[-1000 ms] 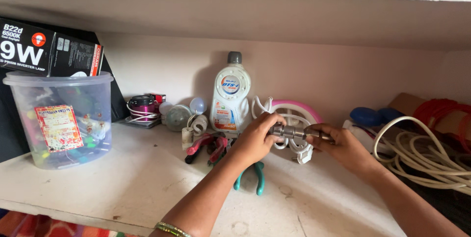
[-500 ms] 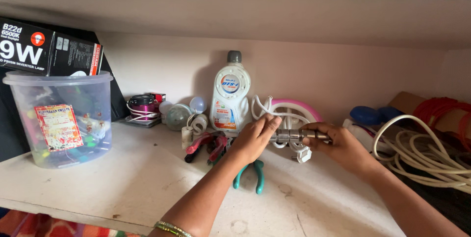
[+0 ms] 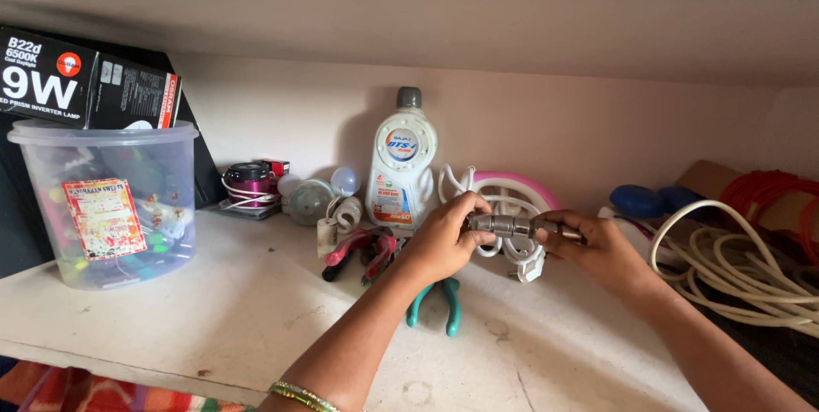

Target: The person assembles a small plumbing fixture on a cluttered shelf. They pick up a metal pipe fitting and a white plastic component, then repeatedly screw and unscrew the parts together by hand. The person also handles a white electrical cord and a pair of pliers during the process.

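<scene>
Head view: your two hands meet over a white shelf, each gripping one end of a single metal fitting. Left hand has its fingers curled closed round the fitting's left end. Right hand has its fingers closed on the right end. The fitting lies level, held just above the shelf, in front of a white cord bundle.

Counts:
- One white bottle with a grey cap, upright at the back wall.
- Two pliers: red pair left of your left hand, teal pair under your left wrist.
- One pink ring behind the cord bundle.
- One clear tub at left, full of small coloured bits.
- One black box behind the tub, leaning.
- One purple tape roll beside the tub.
- Two small bulbs near the bottle.
- One white cable coil at right, one red coil behind it.
- One bangle on your left forearm.

Shelf paint is scuffed and marked. Plain cream wall behind, another shelf's underside close overhead.
</scene>
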